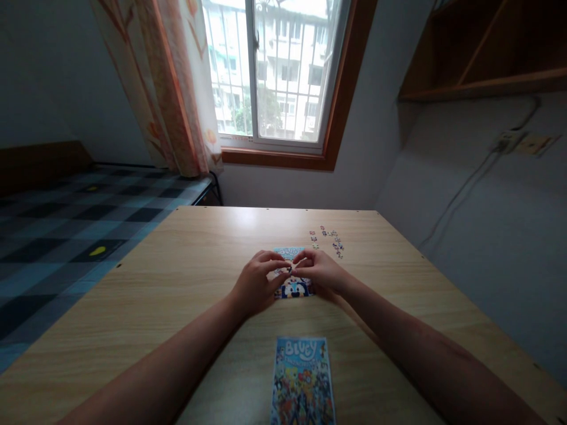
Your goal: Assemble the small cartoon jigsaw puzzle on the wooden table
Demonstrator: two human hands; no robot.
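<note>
A partly joined jigsaw puzzle (296,290) lies on the table, with a blue cartoon dog face at its near edge. Above its middle, my left hand (257,283) and my right hand (322,271) meet, thumbs and forefingers pinched together. A small dark puzzle piece (290,270) shows between the fingertips, held from both sides. The fingers cover much of the puzzle's centre. Several loose puzzle pieces (338,244) are scattered beyond my right hand.
A picture card marked "Bluey" (303,378) lies on the wooden table (199,289) close to me. A bed with a checked cover (88,218) stands left. Behind the table are a window (283,77) and a curtain (172,88); a wooden shelf (487,85) hangs right.
</note>
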